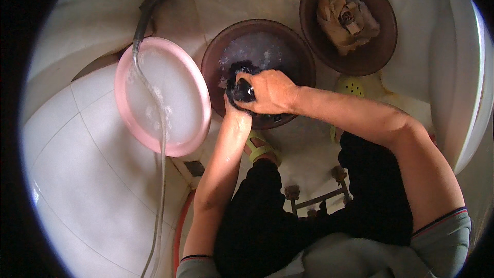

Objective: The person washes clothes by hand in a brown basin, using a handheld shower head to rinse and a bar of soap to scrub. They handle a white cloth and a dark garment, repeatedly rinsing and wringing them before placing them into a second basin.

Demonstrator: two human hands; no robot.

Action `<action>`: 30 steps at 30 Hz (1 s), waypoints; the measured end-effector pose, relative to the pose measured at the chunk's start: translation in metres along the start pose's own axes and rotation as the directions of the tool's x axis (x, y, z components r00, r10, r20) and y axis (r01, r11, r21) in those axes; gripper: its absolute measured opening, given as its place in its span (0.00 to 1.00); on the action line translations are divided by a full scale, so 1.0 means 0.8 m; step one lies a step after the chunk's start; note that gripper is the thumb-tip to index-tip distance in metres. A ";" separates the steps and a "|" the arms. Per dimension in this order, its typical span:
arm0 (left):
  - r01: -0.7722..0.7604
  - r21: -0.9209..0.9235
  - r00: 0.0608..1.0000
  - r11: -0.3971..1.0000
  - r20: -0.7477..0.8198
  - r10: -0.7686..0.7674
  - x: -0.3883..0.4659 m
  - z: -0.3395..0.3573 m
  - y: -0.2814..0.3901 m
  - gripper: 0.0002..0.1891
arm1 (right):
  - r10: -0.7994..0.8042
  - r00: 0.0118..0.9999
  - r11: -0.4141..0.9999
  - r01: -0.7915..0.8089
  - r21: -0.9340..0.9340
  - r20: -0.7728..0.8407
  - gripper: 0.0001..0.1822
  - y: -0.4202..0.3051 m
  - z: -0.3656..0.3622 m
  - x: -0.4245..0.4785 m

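Note:
Both my hands meet over a brown basin [216, 40] of dark, sudsy water. A wet black cloth [244, 90], possibly a garment, is bunched between them. My right hand [274, 92] comes from the right, its fingers curled around the bunched cloth. From below, my left hand [230, 104] grips the cloth at its left side; its fingers are largely hidden by the cloth. Part of the black cloth trails down into the water, so its full shape is hidden.
Left stands a pink basin [122, 96] of cloudy water, crossed by a shower hose [162, 162] with a black shower head [148, 13]. Upper right, another brown basin [308, 42] holds beige cloth [347, 19]. Yellow-green slippers [259, 150] and a floor drain [194, 168] lie nearer me.

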State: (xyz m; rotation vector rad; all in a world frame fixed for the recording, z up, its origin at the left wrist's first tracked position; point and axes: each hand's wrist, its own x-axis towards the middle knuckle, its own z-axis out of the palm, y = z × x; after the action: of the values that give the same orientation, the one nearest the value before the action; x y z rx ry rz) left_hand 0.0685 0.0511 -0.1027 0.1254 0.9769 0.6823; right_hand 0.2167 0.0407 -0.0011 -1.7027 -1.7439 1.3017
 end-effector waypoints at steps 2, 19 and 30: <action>0.010 -0.049 1.000 0.999 0.019 -0.009 -0.004 0.000 0.006 0.17 | -0.025 1.000 0.998 0.026 -0.051 0.004 0.22 0.004 -0.004 0.011; -0.063 0.997 0.871 0.054 0.029 0.490 0.034 -0.005 0.020 0.38 | 0.224 0.970 0.903 -0.167 -0.396 0.100 0.39 0.067 0.009 0.040; 0.030 0.498 0.950 0.867 -0.284 0.130 0.025 0.047 0.035 0.32 | 0.167 0.980 0.986 -0.169 -0.012 -0.106 0.22 0.092 0.009 0.061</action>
State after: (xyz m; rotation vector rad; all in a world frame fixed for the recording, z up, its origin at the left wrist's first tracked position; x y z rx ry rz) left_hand 0.0928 0.0920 -0.0848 0.5146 1.4484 0.4891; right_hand 0.2437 0.0717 -0.0800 -1.9295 -1.5888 1.2421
